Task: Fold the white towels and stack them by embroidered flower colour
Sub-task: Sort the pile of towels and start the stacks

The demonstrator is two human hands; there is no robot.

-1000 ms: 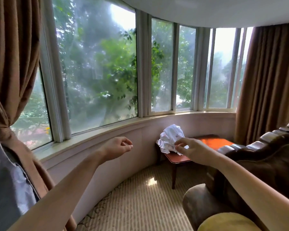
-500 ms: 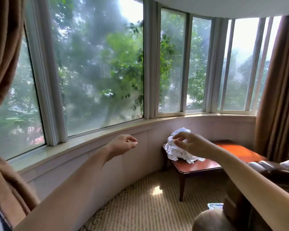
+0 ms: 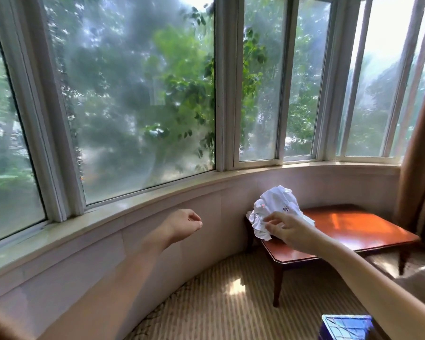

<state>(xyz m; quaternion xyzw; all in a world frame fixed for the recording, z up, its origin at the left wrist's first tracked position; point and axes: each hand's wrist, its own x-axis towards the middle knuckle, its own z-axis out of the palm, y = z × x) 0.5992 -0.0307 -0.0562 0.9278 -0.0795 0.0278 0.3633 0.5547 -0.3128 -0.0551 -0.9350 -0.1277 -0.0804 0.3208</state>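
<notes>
One crumpled heap of white towels [image 3: 276,212] is sitting at the left end of the table [image 3: 353,231], right of centre in the head view, with small embroidered flowers showing on it. Your right grip [image 3: 290,229] is reaching across the heap's lower edge, fingers spread wide and clasping nothing I can make out, likely to single out one towel. Your left grip [image 3: 184,225] is hanging mid-frame, loosely curled and empty, probably waiting to take a second corner.
</notes>
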